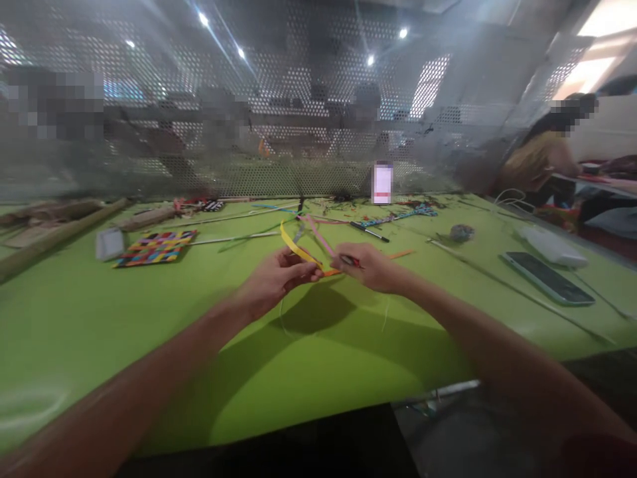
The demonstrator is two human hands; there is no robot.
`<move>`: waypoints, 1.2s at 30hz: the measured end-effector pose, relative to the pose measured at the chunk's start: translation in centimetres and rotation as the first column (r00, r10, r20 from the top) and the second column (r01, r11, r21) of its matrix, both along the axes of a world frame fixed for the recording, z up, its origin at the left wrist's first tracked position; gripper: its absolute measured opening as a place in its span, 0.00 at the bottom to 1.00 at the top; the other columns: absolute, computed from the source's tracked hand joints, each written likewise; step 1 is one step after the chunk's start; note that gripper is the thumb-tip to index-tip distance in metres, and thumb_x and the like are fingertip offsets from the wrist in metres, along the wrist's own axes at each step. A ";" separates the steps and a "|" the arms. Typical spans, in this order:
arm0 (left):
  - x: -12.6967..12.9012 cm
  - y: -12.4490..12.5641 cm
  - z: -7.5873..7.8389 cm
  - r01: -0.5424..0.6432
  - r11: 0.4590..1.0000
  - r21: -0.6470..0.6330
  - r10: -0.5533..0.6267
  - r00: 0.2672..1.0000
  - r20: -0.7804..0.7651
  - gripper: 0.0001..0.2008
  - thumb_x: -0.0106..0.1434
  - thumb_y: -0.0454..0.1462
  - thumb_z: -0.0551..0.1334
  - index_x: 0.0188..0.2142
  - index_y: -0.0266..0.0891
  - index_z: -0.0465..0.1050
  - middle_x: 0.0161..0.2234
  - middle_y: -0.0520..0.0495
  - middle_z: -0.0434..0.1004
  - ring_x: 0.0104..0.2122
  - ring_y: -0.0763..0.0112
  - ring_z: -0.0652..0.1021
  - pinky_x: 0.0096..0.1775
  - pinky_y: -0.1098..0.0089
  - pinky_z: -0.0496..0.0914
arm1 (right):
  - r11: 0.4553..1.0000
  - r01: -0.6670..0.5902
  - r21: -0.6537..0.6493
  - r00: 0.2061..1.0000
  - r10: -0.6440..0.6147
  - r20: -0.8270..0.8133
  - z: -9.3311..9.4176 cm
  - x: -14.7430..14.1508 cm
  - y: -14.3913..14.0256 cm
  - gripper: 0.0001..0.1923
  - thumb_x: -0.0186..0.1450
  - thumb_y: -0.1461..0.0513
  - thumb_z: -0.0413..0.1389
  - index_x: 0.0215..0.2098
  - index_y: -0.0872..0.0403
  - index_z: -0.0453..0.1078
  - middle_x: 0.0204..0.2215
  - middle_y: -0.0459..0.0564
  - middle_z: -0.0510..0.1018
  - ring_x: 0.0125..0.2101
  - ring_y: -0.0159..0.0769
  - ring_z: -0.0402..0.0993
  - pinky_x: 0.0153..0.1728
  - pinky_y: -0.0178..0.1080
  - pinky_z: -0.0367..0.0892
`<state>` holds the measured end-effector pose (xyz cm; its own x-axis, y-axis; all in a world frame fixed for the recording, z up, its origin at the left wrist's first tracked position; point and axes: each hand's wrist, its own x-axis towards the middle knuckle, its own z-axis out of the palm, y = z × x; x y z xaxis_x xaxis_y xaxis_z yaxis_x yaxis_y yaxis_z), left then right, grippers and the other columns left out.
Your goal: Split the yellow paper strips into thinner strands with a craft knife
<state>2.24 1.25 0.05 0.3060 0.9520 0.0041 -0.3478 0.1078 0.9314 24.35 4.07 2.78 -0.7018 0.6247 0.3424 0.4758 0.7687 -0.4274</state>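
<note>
My left hand [276,277] is closed, with the thumb and fingers pinching a curved yellow strip [292,244] near its lower end. Just to the right, my right hand [373,267] is wrapped round a small red-and-dark tool [351,261]; most of it is hidden, so I cannot tell its exact kind. An orange strip [403,253] runs from between the hands and shows again past the right one. From the back of the table a pink strip [318,232] slopes down to the right hand. A grey strip [299,232] lies behind the yellow one.
On the green table [124,358] are a colourful woven square [158,248], a pen [369,232], a blue braided piece [398,216], a phone [547,277] and a thin stick [517,289]. A lit screen [382,183] stands before the perforated panel [308,133]. Someone sits at far right.
</note>
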 end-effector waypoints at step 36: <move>0.8 -2.7 1.1 0.140 0.988 0.063 -0.140 0.990 0.004 0.10 0.53 0.29 0.73 0.31 0.36 0.74 0.29 0.52 0.80 0.29 0.76 0.79 0.36 0.76 0.73 | 0.940 -0.043 0.338 0.999 0.040 0.015 -1.3 -1.9 -2.1 0.17 0.70 0.62 0.50 0.23 0.57 0.60 0.22 0.45 0.64 0.26 0.30 0.55 0.33 0.36 0.47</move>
